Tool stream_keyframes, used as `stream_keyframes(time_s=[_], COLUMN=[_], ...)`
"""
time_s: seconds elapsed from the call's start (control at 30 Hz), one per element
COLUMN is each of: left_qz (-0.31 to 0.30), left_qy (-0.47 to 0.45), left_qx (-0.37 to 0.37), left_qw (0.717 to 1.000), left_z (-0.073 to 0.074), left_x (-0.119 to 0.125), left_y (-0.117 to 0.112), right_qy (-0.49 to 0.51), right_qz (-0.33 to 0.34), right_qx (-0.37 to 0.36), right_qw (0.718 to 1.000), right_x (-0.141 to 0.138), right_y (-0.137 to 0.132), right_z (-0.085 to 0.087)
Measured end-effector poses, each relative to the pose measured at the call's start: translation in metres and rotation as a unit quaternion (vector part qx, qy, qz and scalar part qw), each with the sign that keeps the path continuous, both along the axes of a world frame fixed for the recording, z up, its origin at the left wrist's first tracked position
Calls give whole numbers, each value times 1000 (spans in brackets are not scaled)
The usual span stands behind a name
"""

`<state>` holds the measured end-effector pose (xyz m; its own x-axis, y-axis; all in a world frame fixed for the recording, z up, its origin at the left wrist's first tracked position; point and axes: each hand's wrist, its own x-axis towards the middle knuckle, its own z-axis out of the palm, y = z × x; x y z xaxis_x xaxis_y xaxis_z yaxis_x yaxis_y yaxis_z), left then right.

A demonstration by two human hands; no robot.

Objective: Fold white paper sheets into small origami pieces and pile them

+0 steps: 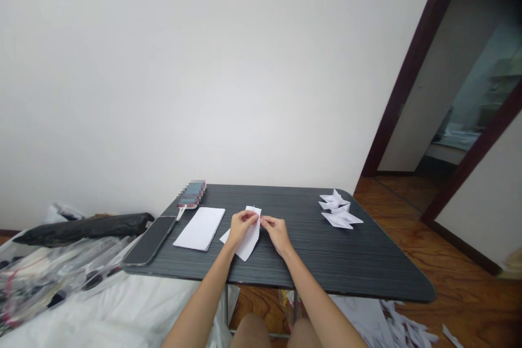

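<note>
A partly folded sheet of white paper (247, 244) is held just over the dark table, its lower corners pointing toward me. My left hand (241, 224) pinches its upper part from the left, covering some of the sheet. From the right, my right hand (276, 231) grips the paper's right edge between thumb and fingertips. The fingertips of both hands nearly meet near the top of the sheet. To the left lies a stack of white paper (199, 229). Several folded paper boats (340, 211) sit together at the table's far right.
The dark table (326, 261) stands against a white wall. A black phone (150, 241) lies at its left edge, near a blurred-out packet (191, 194). Paper scraps (402, 326) litter the floor at right; plastic-wrapped goods (73, 266) are piled at left.
</note>
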<state>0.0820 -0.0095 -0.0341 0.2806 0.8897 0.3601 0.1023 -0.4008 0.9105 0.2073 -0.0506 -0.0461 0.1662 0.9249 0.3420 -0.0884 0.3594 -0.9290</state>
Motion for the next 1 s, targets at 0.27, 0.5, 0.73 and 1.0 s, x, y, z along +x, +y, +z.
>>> stream_keyframes(time_s=[0.27,0.5,0.73,1.0], left_qz=[-3,-1,1,148], left_qy=[-22,-15,-4,-66], left_qx=[-10,23,37,35], left_qw=[1000,1000,999,986], left_z=[0,-4,-3,31], left_x=[2,3,5,-17], left_y=[0,1,-2,-10], right_qy=[5,27,5,69], right_qz=[6,-6,-25,-117], right_qx=[-10,-30,-30,-52], right_qw=[1000,999,999,989], right_x=[1,0,-3,-1], right_y=[1,2,0,2], right_z=[-3,-3,1,2])
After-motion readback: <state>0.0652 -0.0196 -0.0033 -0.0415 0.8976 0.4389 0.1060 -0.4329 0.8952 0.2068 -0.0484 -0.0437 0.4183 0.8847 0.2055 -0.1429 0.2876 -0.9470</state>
